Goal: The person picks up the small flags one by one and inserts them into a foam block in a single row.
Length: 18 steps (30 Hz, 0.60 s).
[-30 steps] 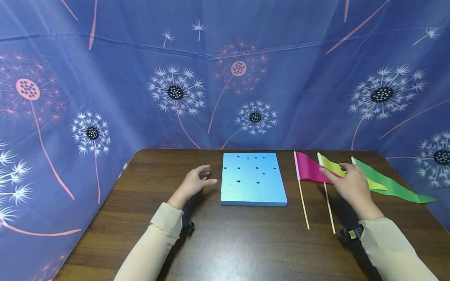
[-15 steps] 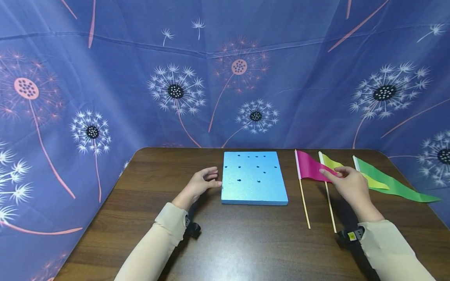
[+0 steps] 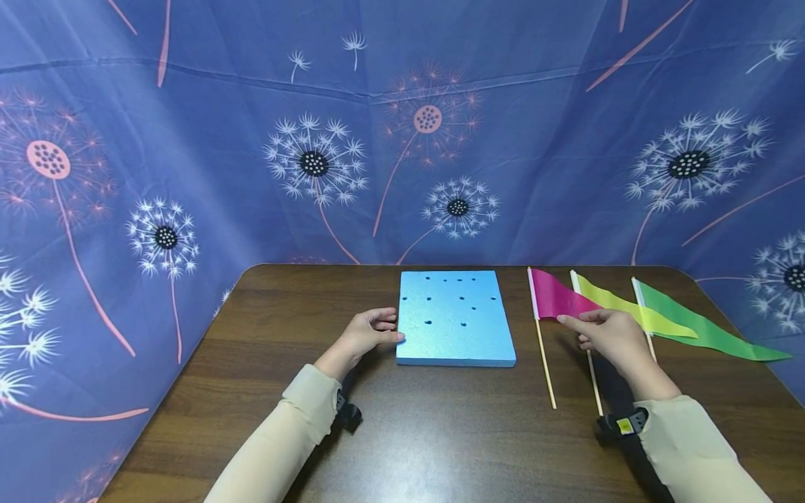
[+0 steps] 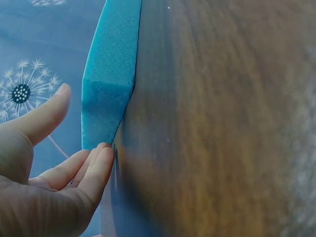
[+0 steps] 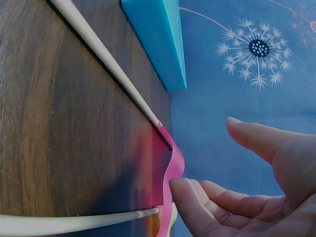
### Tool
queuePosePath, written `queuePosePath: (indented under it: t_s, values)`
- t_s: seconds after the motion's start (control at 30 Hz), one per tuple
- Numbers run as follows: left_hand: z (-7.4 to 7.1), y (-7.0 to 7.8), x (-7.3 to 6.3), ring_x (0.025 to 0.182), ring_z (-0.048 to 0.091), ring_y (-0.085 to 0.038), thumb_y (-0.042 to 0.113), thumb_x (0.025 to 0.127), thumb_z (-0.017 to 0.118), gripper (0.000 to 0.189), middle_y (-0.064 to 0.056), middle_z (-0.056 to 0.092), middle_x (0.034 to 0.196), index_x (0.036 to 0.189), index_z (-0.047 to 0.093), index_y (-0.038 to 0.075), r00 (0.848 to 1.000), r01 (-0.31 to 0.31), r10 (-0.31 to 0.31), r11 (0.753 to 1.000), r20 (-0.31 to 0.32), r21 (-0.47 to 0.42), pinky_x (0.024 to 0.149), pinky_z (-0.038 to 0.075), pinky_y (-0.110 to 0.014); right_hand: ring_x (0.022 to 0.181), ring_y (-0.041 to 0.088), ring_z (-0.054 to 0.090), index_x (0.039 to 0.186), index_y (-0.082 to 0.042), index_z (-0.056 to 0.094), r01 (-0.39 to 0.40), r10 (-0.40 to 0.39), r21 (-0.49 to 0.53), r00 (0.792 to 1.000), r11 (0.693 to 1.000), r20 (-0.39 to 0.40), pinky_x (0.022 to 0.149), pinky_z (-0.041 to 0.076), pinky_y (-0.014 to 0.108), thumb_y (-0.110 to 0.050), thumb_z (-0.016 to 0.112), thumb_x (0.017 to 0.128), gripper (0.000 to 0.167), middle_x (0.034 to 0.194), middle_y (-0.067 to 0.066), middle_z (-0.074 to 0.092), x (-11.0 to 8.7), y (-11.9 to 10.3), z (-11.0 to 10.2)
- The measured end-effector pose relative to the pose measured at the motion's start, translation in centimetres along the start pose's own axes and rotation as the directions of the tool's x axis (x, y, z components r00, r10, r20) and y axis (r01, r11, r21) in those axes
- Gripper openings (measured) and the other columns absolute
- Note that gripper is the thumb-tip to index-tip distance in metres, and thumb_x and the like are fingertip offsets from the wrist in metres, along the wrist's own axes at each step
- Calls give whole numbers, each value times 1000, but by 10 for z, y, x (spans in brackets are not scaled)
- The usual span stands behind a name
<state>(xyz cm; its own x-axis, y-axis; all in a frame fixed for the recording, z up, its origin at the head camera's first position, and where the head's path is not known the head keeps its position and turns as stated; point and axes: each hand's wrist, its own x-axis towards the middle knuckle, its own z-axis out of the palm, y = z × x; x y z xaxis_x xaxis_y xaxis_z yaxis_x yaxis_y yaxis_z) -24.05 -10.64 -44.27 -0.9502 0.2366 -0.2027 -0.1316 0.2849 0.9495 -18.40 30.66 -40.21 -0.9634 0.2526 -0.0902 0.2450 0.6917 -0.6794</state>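
Note:
A light blue board (image 3: pixel 453 346) with several small dark holes lies flat on the table. At its left edge is my left hand (image 3: pixel 361 337), fingers fairly straight with the tips right at the board's side; the thumb stands apart from them in the left wrist view. My right hand (image 3: pixel 613 337) hovers over the sticks of the flags, thumb and fingers spread, gripping nothing. The pink flag (image 3: pixel 556 297) is closest, its cloth by my fingertips in the right wrist view. Beside it lie a yellow flag (image 3: pixel 660 321) and a green flag (image 3: pixel 698 321), overlapping; my hand hides parts of their sticks.
The brown wooden table (image 3: pixel 453 433) has rounded back corners. A blue dandelion-print cloth (image 3: pixel 534 126) hangs behind it and along the left side. Each wrist wears a small dark camera, such as the left camera (image 3: pixel 349 413).
My left hand has moved right, up to the board's edge. My right hand has shifted slightly left and nearer to me, uncovering more of the yellow cloth. Board and flags stay in place.

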Motion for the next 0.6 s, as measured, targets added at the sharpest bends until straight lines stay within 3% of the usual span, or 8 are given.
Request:
queuePosePath:
  t_s: [0.27, 0.47, 0.6]
  values:
    - [2, 3, -1, 119, 59, -25, 7, 79, 79, 64, -9, 59, 134, 138, 53, 8, 1000, 8, -8, 1000, 5, 4, 99, 50, -38, 63, 13, 68, 119, 14, 52, 7, -15, 95, 996, 995, 83, 62, 59, 27, -46, 75, 82, 74, 80, 13, 70, -2, -4, 9]
    - [2, 2, 1, 119, 58, -25, 5, 80, 79, 64, -10, 59, 134, 138, 53, 7, 1000, 5, -5, 1000, 12, 2, 96, 51, -35, 66, 17, 69, 113, 15, 56, 14, -26, 109, 993, 994, 111, 62, 60, 31, -37, 76, 83, 63, 89, 23, 69, -4, -6, 22]
    - [2, 2, 2, 119, 58, -25, 4, 80, 78, 63, -9, 59, 134, 138, 53, 8, 1000, 3, -3, 1000, 23, -1, 95, 52, -34, 64, 17, 69, 107, 14, 59, 6, -17, 85, 991, 996, 133, 61, 60, 33, -31, 77, 83, 55, 84, 22, 69, -4, -6, 29]
